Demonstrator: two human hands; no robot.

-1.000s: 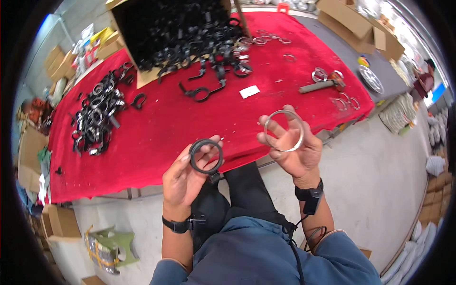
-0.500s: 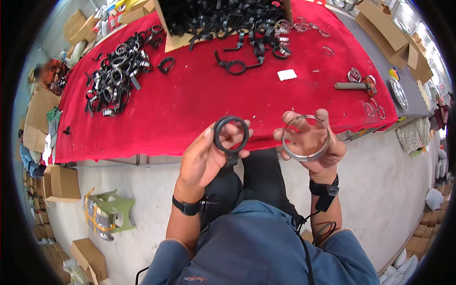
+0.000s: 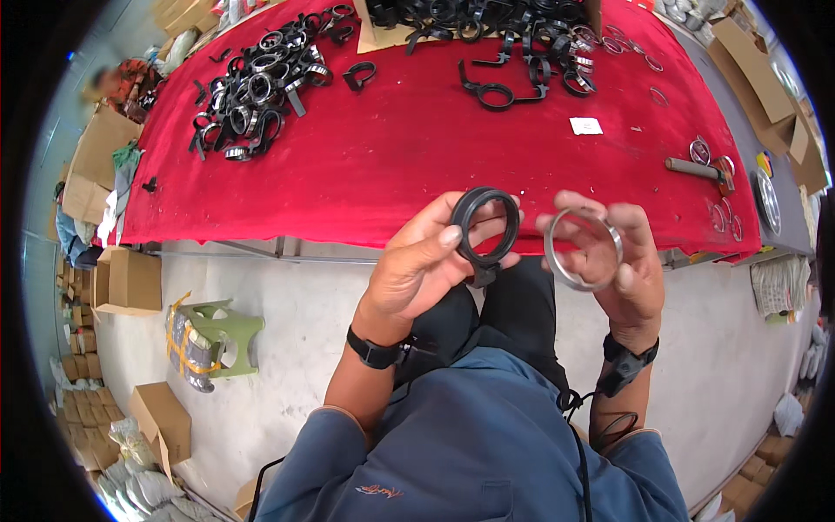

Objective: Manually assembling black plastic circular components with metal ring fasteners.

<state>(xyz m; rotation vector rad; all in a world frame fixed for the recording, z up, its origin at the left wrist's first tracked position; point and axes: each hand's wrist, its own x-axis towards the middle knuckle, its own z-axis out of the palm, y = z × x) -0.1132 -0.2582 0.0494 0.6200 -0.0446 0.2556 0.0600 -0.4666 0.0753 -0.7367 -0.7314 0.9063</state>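
Observation:
In my left hand [image 3: 416, 259], the thumb and fingers are closed on a black ring bracket [image 3: 464, 228], a round band with a short tab pointing down. Close by on the right, my right hand [image 3: 642, 270] grips a thin shiny metal ring [image 3: 574, 282] between thumb and fingers. The two rings face each other with a small gap between them, above the table's front edge. Farther back on the red cloth [image 3: 383, 157] lies a pile of black ring brackets [image 3: 261, 87], some with shiny metal inside.
A carton of black brackets [image 3: 487, 12] stands at the table's far side, with several loose ones before it. At right lie a hammer [image 3: 693, 168], metal rings [image 3: 658, 96] and a white paper piece [image 3: 585, 126]. A green stool [image 3: 228, 335] stands on the floor at left.
The view has shifted, so the table sits higher and farther right. My hands have come closer together, and the metal ring has turned to a tilted angle nearer the black bracket.

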